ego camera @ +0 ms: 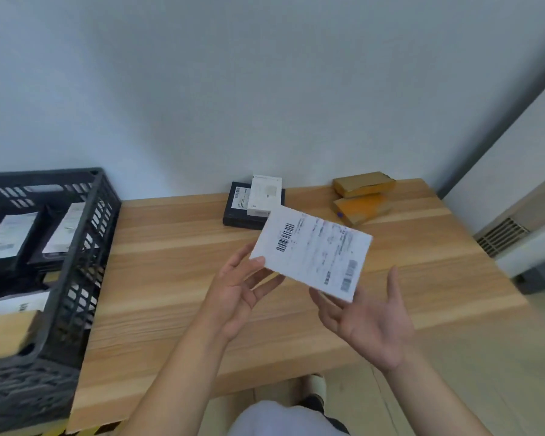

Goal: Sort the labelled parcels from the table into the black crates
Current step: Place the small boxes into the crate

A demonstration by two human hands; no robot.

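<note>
Head view: left hand (239, 294) pinches white labelled parcel (312, 253), right hand (368, 322) spread wide beneath it. Label-check step; next, probably carry it left into black crate (85, 247).

Honestly nothing here is actually readable. The white parcel (312, 251) held up over the worktop has a shipping label with a barcode near its left end and a couple more at the lower right, but the printed lines are just blur. Same deal with the black box (235, 206) at the back: barcode sticker, text too small. The labels on the parcels in the black crate (73, 278) are washed out too.
</note>
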